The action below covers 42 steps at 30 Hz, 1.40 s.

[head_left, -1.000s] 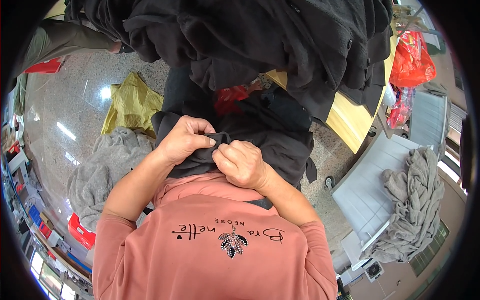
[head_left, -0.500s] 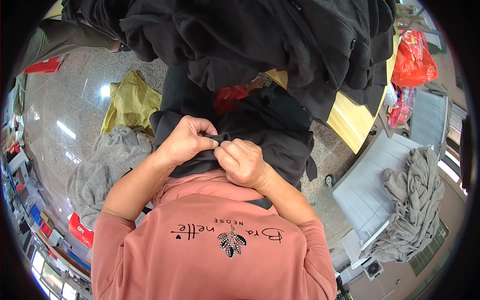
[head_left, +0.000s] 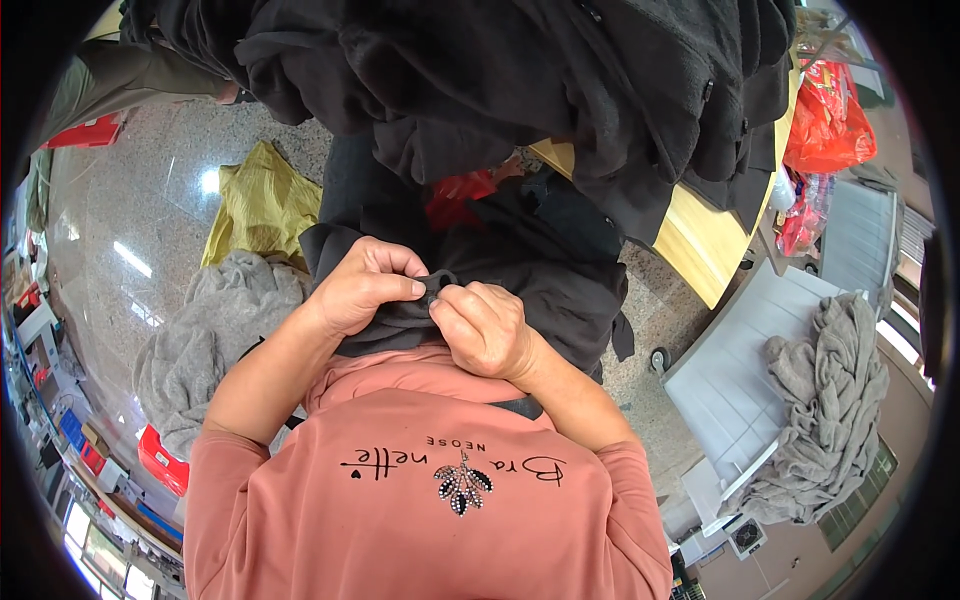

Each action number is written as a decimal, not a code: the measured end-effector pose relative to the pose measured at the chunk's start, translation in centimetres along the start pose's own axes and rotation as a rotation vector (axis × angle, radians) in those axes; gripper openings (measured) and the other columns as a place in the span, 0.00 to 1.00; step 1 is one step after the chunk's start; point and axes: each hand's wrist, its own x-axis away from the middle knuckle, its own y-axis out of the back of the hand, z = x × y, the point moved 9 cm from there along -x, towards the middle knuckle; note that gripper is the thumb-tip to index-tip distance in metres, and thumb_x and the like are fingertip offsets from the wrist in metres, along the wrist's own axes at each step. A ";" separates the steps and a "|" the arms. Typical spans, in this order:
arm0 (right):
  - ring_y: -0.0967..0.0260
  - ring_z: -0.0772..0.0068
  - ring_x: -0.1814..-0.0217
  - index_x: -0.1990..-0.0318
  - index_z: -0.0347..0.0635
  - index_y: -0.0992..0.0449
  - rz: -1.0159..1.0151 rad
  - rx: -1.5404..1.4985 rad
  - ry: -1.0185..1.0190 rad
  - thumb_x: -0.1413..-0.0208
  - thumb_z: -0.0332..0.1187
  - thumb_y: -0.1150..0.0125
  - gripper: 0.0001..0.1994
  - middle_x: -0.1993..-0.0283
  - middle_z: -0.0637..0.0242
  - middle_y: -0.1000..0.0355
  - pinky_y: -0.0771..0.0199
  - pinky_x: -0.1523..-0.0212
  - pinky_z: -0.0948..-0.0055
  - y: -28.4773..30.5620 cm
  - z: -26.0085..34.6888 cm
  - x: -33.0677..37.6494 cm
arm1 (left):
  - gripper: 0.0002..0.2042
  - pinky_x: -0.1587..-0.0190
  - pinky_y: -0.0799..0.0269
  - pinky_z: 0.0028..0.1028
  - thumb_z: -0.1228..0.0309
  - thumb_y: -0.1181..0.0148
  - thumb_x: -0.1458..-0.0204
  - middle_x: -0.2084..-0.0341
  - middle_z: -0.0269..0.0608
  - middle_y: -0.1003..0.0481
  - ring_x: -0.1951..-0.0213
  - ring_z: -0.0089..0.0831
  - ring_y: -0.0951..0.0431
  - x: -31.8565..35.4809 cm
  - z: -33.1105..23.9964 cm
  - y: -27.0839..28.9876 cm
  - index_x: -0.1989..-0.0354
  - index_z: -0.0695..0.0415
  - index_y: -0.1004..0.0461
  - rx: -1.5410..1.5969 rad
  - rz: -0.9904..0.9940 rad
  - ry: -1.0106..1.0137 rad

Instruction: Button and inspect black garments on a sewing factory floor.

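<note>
A dark grey garment (head_left: 540, 270) lies bunched against my chest, below a big heap of black clothes (head_left: 520, 90). My left hand (head_left: 362, 285) and my right hand (head_left: 482, 330) meet at the middle of the picture. Both pinch the same small fold of the dark garment's edge between thumb and fingers, the fingertips almost touching. My forearms come up from the pink top I wear.
A grey garment (head_left: 205, 335) and a yellow cloth (head_left: 265, 200) lie on the polished stone floor at the left. A yellow table edge (head_left: 700, 245) runs at the right. A white table (head_left: 745, 390) carries grey cloth (head_left: 830, 400). Red bags (head_left: 830, 115) hang at top right.
My two hands have stayed on the same fold; the fingers shifted slightly and drew a little closer together. The clothes around them have not moved.
</note>
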 end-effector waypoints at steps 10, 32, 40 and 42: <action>0.38 0.73 0.80 0.70 0.36 0.30 0.045 0.046 -0.020 0.65 0.26 0.42 0.10 0.74 0.64 0.34 0.38 0.84 0.77 0.0 -0.2 -0.5 | 0.03 0.71 0.36 0.15 0.81 0.43 0.56 0.77 0.34 0.25 0.75 0.15 0.30 0.3 -0.4 -0.5 0.72 0.66 0.24 -0.097 0.022 -0.016; 0.28 0.57 0.68 0.68 0.35 0.30 0.236 -0.385 -0.598 0.63 0.15 0.45 0.11 0.65 0.56 0.29 0.29 0.69 0.69 -2.0 -4.2 0.7 | 0.06 0.68 0.31 0.23 0.82 0.41 0.57 0.76 0.39 0.24 0.72 0.22 0.26 2.0 -3.0 -1.3 0.68 0.65 0.24 -0.600 -0.106 -0.344; 0.30 0.54 0.71 0.65 0.34 0.28 0.385 -0.357 -0.622 0.60 0.18 0.46 0.11 0.71 0.55 0.31 0.31 0.71 0.65 -2.5 -4.8 1.7 | 0.08 0.67 0.30 0.26 0.84 0.41 0.61 0.76 0.43 0.24 0.72 0.33 0.23 2.5 -3.7 -1.9 0.70 0.64 0.24 -0.760 -0.185 -0.491; 0.31 0.55 0.72 0.65 0.34 0.28 0.367 -0.378 -0.612 0.60 0.19 0.46 0.11 0.72 0.55 0.31 0.32 0.72 0.65 -2.3 -4.8 1.6 | 0.08 0.68 0.29 0.26 0.85 0.41 0.62 0.75 0.44 0.24 0.71 0.33 0.23 2.6 -3.7 -2.0 0.71 0.64 0.24 -0.725 -0.187 -0.504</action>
